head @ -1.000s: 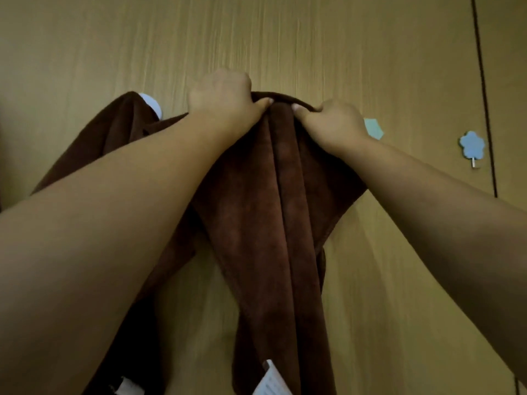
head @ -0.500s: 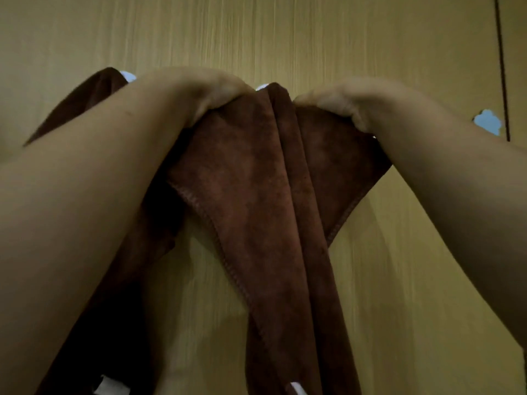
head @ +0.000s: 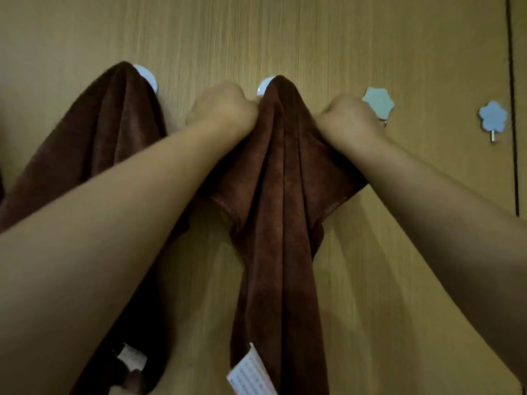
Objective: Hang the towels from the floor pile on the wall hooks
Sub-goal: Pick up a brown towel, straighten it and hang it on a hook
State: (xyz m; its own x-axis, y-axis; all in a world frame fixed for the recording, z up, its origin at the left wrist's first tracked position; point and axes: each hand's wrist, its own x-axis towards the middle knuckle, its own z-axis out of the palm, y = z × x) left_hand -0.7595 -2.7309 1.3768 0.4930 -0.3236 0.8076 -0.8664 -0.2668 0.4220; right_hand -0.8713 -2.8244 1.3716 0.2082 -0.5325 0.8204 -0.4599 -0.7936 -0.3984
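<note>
While both arms reach up to the wood-grain wall point(head: 328, 38), the brown towel point(head: 281, 178) in the middle hangs with its peak bunched over a round pale hook point(head: 263, 86), only the left edge of that hook showing past the cloth. The left hand point(head: 224, 108) is clenched on the towel's left side just below the peak, knuckles toward me, fingers buried in the folds. The right hand point(head: 349, 118) grips the right side in the same way, fist closed on the cloth, so the fabric fans out between the two hands and narrows into a long drape further down. A white care label point(head: 251, 374) sticks out near the towel's lower edge at the bottom of the view.

Off to the left, a second brown towel point(head: 94, 138) hangs from another round hook point(head: 147, 76), partly behind the left forearm, with its own white tag point(head: 131, 357) low down. To the right of the right hand sits a pale flower-shaped hook point(head: 379, 102), its metal prong just visible beside the knuckles, and further right a blue flower-shaped hook point(head: 492, 116) with a small peg below it, bare. A dark vertical seam point(head: 513, 109) runs down the wall just beyond it.
</note>
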